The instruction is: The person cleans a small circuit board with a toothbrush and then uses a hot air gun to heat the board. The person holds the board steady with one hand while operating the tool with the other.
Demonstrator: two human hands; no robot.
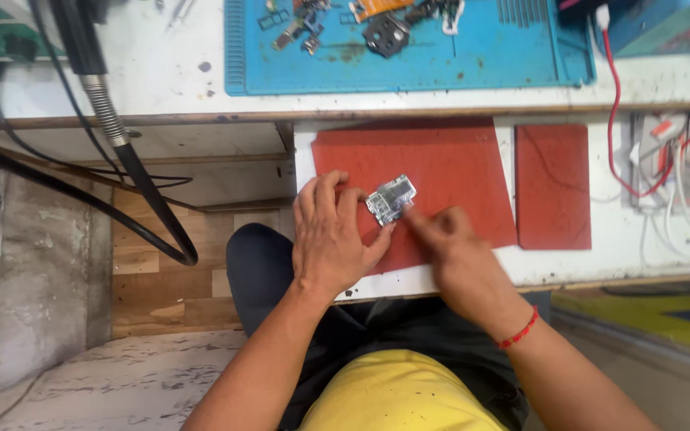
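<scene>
At frame centre, the left hand point(331, 235) lies palm-down, fingers spread flat on the red mat point(449, 172), thumb braced against the small metal circuit part point(390, 199). The right hand point(450, 239), loosely curled, pinches that part's lower right edge with its fingertips.

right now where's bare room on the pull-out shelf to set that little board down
Free: the large red mat behind the small circuit board, and the smaller red mat beside it. Crowded: the wires at the right edge, and the blue mat above.
</scene>
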